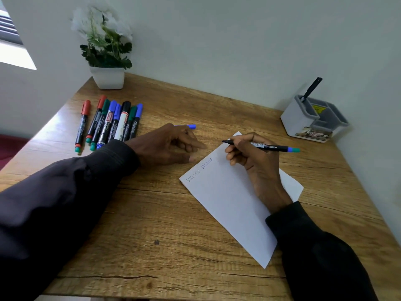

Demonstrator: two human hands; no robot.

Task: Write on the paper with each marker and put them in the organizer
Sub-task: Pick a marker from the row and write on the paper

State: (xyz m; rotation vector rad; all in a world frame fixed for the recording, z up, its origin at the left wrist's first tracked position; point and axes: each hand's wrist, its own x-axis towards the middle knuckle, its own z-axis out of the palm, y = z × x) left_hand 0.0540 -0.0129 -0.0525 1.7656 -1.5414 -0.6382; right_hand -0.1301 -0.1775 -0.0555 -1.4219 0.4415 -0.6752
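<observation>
Grey plastic forms the organizer (303, 123), which stands at the far right corner of the wooden table (152, 224), close to the wall. It is divided into several compartments. One black marker (311, 89) stands tilted in the left compartment, with its upper end leaning to the right above the rim. A yellow label shows inside a compartment further back.

Your right hand (253, 164) rests on the white paper (227, 205), which lies at an angle on the right half of the table. Thumb and fingers are curled round a slim black marker (271, 147) in a writing grip. Its tip points left and sits at the paper's far left edge, near the far corner. Its blue and green rear end points right, toward the organizer. Two faint handwritten words run along the paper's left edge, just below the tip.

Your left hand (171, 146) lies palm down on the table, just left of the paper. The index finger is stretched toward the paper and the other fingers are loosely curled. A blue cap (192, 126) shows just beyond the knuckles; you cannot tell from this view whether the hand holds it or it lies on the table.

Eight capped markers (110, 124) with red, green, blue and black caps lie side by side at the far left, near a white pot (107, 78) of flowers.
</observation>
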